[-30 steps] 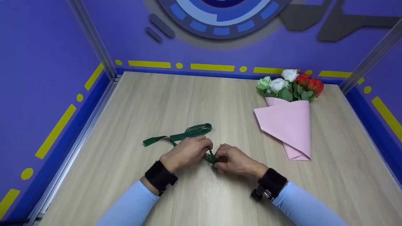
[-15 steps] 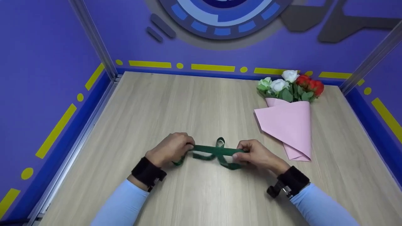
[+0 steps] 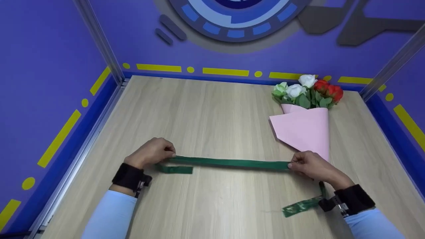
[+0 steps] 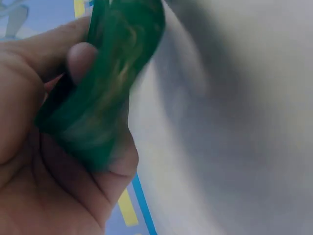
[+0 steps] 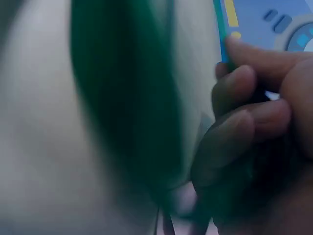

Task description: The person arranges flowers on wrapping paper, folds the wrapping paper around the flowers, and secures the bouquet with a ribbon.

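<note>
At the far left stands a blue wall [image 3: 43, 79] with yellow marks. Near it comes the left arm, in a light blue sleeve [image 3: 105, 215] and a black wrist band [image 3: 127, 176]. The left hand [image 3: 151, 153] pinches the green ribbon [image 3: 229, 162] between the thumb and curled fingers. In the left wrist view, the ribbon bends in a loop across this hand, and a short free end [image 3: 177, 170] points back toward the middle, just below the stretched part.

Between the two hands the ribbon runs almost straight, close above the wooden table [image 3: 212, 116]. It seems to be held at two points well apart so that this middle length is flat and without slack.

At the other side, the right hand [image 3: 312, 167] also pinches the ribbon; its wrist view is dark and blurred, so I cannot say exactly which fingers press it. The right free end [image 3: 300, 207], with a gold pattern, lies nearer to the person, beside the right wrist.

Beyond the right hand, which covers its lower tip in the head view, the bouquet in pink wrapping [image 3: 305, 129] lies on the table. Its white roses [image 3: 307, 80] and red roses [image 3: 333, 93] point to the back wall, perhaps placed there to leave the middle for the hands.
</note>
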### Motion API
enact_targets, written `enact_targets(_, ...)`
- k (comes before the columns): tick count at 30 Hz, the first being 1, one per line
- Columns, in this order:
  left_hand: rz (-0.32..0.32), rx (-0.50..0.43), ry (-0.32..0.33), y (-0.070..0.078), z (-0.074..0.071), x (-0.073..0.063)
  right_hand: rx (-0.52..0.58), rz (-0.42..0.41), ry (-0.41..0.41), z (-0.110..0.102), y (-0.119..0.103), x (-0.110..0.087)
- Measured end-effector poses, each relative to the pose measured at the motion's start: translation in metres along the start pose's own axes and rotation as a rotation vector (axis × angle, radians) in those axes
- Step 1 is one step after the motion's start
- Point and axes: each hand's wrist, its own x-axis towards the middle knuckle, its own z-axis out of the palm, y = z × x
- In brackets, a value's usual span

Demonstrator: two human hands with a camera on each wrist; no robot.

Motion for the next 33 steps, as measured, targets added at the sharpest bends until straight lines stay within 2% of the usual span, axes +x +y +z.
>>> enact_targets(6,-0.043,0.03,0.093,-0.023,-0.012,-0.007,-0.103,0.053,0.016,-0.02,0.015,-0.027)
enact_targets(10,-0.089,0.055,0.168,-0.037,-0.014,-0.008,-0.111,0.124,0.014,-0.033,0.031,-0.042)
enact_targets(14,-0.106,0.051,0.186,-0.044,-0.013,-0.009,-0.096,0.166,0.013,-0.045,0.048,-0.052)
enact_targets(18,-0.136,0.043,0.159,-0.047,-0.012,-0.009,0.021,0.183,0.009,-0.056,0.065,-0.058)
enact_targets(22,-0.156,0.038,0.134,-0.047,-0.013,-0.009,0.198,0.205,-0.056,-0.063,0.081,-0.06)
enact_targets(25,-0.164,0.048,0.129,-0.047,-0.015,-0.01,0.234,0.219,-0.102,-0.066,0.092,-0.061)
enact_targets(27,-0.18,0.058,0.132,-0.048,-0.016,-0.01,0.196,0.229,-0.094,-0.069,0.097,-0.062)
enact_targets(33,-0.225,0.061,0.164,-0.061,-0.02,-0.015,-0.045,0.303,0.007,-0.077,0.103,-0.065)
